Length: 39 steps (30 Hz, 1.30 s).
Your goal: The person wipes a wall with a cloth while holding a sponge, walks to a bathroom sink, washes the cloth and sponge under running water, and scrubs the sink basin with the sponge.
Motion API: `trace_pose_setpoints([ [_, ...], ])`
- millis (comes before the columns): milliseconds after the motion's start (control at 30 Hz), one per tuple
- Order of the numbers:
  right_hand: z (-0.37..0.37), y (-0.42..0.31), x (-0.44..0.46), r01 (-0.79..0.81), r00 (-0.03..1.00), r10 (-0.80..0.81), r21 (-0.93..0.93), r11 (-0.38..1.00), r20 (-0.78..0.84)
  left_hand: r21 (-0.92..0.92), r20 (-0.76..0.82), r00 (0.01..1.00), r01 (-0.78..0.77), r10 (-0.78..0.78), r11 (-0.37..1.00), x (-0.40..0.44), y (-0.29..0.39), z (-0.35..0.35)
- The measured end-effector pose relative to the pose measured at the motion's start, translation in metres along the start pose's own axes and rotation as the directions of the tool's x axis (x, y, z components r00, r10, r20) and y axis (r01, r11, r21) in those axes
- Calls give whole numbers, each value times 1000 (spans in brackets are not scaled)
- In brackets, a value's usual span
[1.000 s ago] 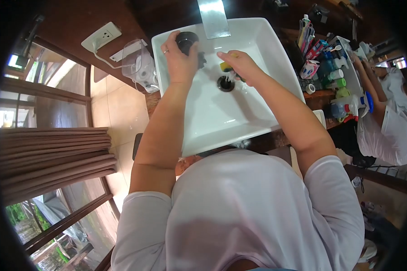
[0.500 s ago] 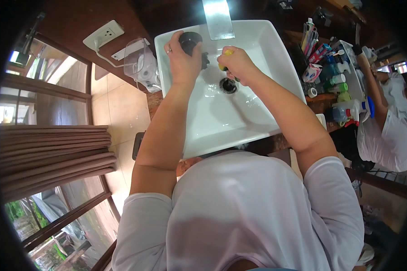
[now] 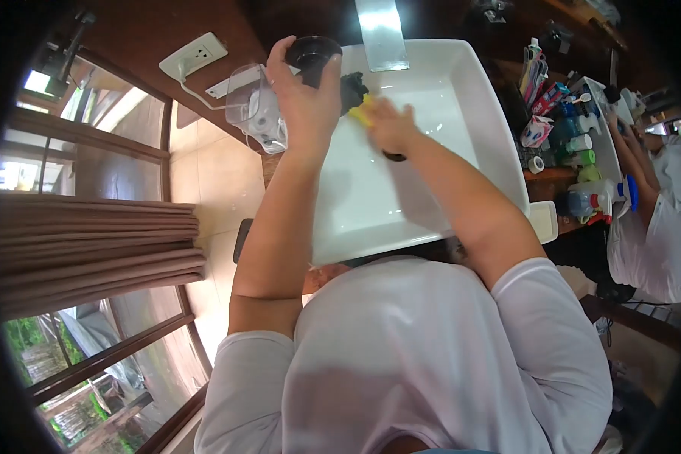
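Note:
My left hand grips a dark, cup-shaped container over the left rim of the white sink. A black part with an uneven edge extends from the container toward the right; I cannot make out its kind. My right hand, blurred by motion, holds a yellow sponge against or very close to that black part. Most of the drain is hidden behind the right wrist. Above the sink's back edge is a flat, shiny faucet.
Left of the sink stands a clear plastic appliance with a cord to a wall outlet. Bottles, tubes and toothbrushes crowd the right counter. A pale dish sits by the sink's right corner. A mirror at far right reflects a person.
My left hand has lifted the dark container up to the sink's rim and tilted it, showing more of the black part. My right hand has brought the sponge from above the drain to it.

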State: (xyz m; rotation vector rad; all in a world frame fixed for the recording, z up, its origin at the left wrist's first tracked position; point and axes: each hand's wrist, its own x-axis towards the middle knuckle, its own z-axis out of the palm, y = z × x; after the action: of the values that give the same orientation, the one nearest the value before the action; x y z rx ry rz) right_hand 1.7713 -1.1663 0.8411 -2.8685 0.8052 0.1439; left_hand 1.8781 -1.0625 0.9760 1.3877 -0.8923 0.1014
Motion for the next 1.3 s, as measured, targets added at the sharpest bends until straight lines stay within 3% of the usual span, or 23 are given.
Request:
trace_pose_setpoints([
  [33,-8,-22,-4,74,997,-74,38,997,15,24,15,1000,10,-10,1000,-3,3,-2],
  [67,-28,-45,-7,126,967,-127,22,992,221,45,27,999,18,-19,999,-5,6,-4],
  [133,-17,-61,-19,331,942,-332,33,943,53,106,52,999,5,-10,994,-9,6,-9],
  [200,-26,-50,-41,449,882,-451,46,892,136,137,69,997,16,-26,990,-14,8,-15],
  [300,-48,-21,-82,494,711,-544,234,837,446,115,68,993,84,-93,990,-22,11,-21],
  [367,-31,22,-102,529,730,-616,325,783,296,113,124,989,71,-85,991,-25,4,-21],
  [433,-25,68,-94,466,835,-488,144,873,254,163,168,984,24,-52,986,-33,-2,-19],
  [467,-29,92,-90,356,896,-401,230,906,190,211,182,983,-20,-19,977,-36,-6,-17],
  [500,-27,116,-91,305,942,-322,170,937,89,259,196,980,-66,15,964,-38,-7,-16],
  [600,-67,116,-113,47,836,-177,253,966,519,164,234,972,-4,-35,986,-43,4,-19],
  [700,-51,101,-125,274,684,-289,131,953,669,204,271,962,-13,-44,979,-41,13,-24],
  [800,-40,84,-116,150,957,-187,171,974,222,199,270,958,43,-97,979,-42,24,-20],
  [867,-50,74,-107,-10,989,-4,92,996,148,154,307,950,2,-50,988,-41,26,-21],
  [900,-62,67,-105,-15,997,5,115,993,82,168,324,945,-7,-48,986,-40,33,-24],
  [933,-77,61,-107,-22,1000,20,135,991,15,178,342,939,-18,-44,984,-40,38,-26],
  [967,-85,57,-112,67,975,-14,231,971,-223,166,358,932,-7,-53,986,-40,39,-29],
  [1033,-97,54,-125,285,756,-7,319,904,-655,130,389,919,17,-67,991,-38,38,-32],
  [1133,-84,71,-157,150,863,-37,184,971,-504,171,578,794,109,-189,979,-42,26,-33],
  [1167,-85,75,-171,88,942,-5,233,968,-335,241,643,738,58,-204,969,-45,22,-33],
  [1267,-79,75,-201,221,781,34,326,919,-624,252,739,658,-74,-142,965,-52,20,-31],
  [1300,-70,75,-208,209,687,211,467,859,-695,273,762,620,-48,-185,961,-52,20,-27],
])
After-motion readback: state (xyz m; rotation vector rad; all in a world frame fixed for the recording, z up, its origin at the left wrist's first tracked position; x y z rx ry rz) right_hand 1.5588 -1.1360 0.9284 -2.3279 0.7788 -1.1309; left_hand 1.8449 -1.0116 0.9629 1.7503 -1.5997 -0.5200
